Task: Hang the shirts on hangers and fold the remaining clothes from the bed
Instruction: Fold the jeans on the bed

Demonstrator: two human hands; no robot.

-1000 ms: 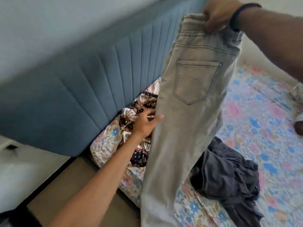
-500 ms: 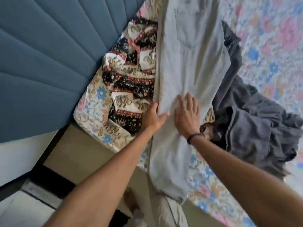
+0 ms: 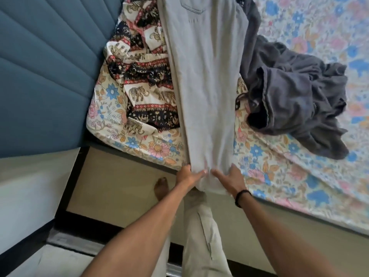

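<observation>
Light grey jeans (image 3: 205, 80) lie lengthwise on the floral bed sheet (image 3: 299, 176), back pocket at the top, leg ends hanging over the near bed edge. My left hand (image 3: 188, 175) grips the left side of the leg ends at the edge, thumb on top. My right hand (image 3: 229, 179) holds the right side of the same leg ends, fingers spread on the cloth. An elephant-print garment (image 3: 147, 84) lies crumpled to the left of the jeans. A dark grey garment (image 3: 295, 100) is heaped to their right.
A blue padded headboard (image 3: 44, 72) runs along the left. Below the bed edge there is beige floor (image 3: 119, 188) with my bare foot (image 3: 160, 187) and my light trouser leg (image 3: 201, 236).
The jeans went from hanging in my raised right hand to lying flat on the bed. Both hands slid down the legs to the ends at the bed edge.
</observation>
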